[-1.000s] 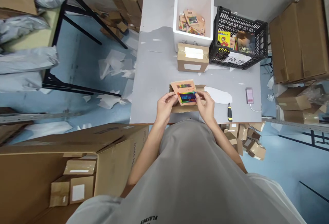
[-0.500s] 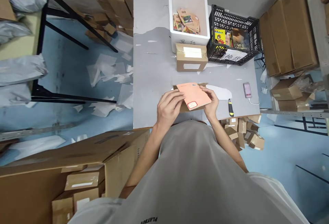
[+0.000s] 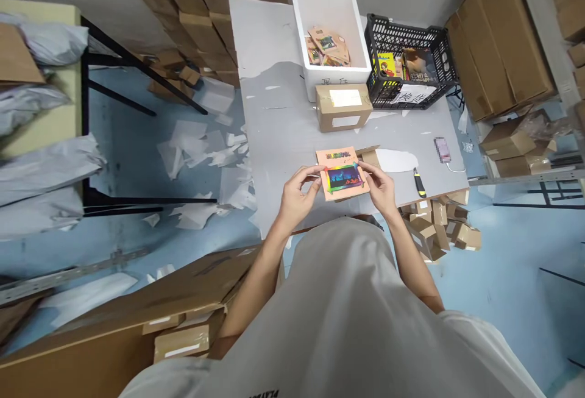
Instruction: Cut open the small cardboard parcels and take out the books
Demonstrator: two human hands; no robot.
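A thin orange booklet [image 3: 342, 189] with a dark picture in a rainbow frame is held up over the table's near edge. My left hand [image 3: 298, 194] pinches its left side, and my right hand [image 3: 380, 188] pinches its right side. Behind the booklet lies an open cardboard box [image 3: 369, 155], mostly hidden by it. To the right of my right hand is a yellow-and-black cutter [image 3: 419, 183], close to a white sheet of paper [image 3: 397, 161].
Farther back stand a closed carton [image 3: 343, 119], a white foam box [image 3: 337, 75] with similar booklets, and a black crate [image 3: 406, 98] with books. A phone [image 3: 442, 150] lies at the right. A large carton [image 3: 183, 288] is at lower left.
The booklet has been turned over: the plain side with a red stamp showed before, now the picture side shows. Both hands have shifted their hold to its side edges. The view has moved slightly.
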